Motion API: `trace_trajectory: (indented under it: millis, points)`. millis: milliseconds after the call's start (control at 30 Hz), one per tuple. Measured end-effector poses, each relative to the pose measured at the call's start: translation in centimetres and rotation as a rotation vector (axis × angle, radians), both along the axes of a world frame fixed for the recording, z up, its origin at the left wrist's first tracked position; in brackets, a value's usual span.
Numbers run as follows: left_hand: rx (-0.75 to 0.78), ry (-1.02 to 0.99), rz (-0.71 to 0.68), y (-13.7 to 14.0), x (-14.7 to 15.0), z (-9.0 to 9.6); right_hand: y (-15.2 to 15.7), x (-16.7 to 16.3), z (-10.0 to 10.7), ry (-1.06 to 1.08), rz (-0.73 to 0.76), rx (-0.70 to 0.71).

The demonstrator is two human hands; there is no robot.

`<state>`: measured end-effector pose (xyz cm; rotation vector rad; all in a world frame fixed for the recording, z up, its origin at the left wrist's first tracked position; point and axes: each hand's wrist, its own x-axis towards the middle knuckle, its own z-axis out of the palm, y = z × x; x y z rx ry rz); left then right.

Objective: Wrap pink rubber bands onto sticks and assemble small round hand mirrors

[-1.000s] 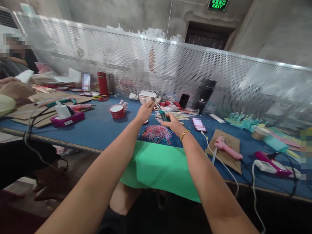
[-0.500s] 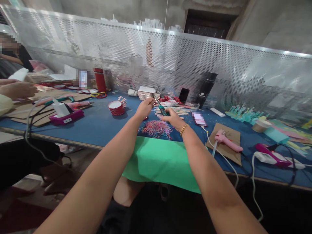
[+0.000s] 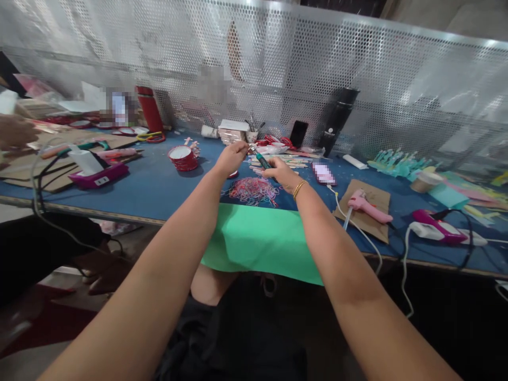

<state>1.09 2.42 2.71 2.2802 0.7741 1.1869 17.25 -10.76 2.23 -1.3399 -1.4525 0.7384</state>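
My right hand (image 3: 284, 173) is closed around the dark green handle of pliers (image 3: 262, 160), whose metal jaws point up and left toward the other hand. With its fingertips pinched together at those jaws, my left hand (image 3: 234, 156) holds something too small to make out. Below both hands lies a loose pile of thin, colourful elastic loops (image 3: 254, 190). A bright green sheet (image 3: 264, 238) hangs over the table's front edge and my lap, under my forearms. Several thin wooden sticks (image 3: 296, 160) lie just behind my right hand.
A red tape roll (image 3: 183, 159) stands left of my hands. On the right, a pink glue gun (image 3: 369, 206) rests on cardboard (image 3: 357, 185), near a phone (image 3: 323, 173) on a cable. Purple power strips (image 3: 440, 227) with cords lie farther out. A perforated metal panel (image 3: 270, 69) borders the back.
My view has tipped downward, so the table sits higher in the picture. My hands stay close together at the pliers, with little visible change in their grip.
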Motion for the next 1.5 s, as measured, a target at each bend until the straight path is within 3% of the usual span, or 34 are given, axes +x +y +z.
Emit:
trace_trajectory:
  millis: [567,700,800,1200,1500]
  points:
    - [0.083,0.137,0.016,-1.5,-0.8,0.8,0.5,0.0,-0.8,-0.009,-0.048,-0.045]
    - [0.116,0.192,-0.002,-2.1,-0.6,0.9,0.0,0.0,-0.4,-0.139,0.034,-0.107]
    - [0.148,0.214,-0.019,-2.6,-0.3,0.9,-0.3,-0.1,-0.1,-0.238,-0.004,-0.157]
    - [0.158,0.137,0.157,-3.5,0.2,0.2,-0.5,-0.6,0.7,-0.371,-0.135,-0.146]
    - [0.214,0.117,0.178,-3.4,0.3,0.3,-0.4,-0.6,0.1,-0.415,-0.174,-0.075]
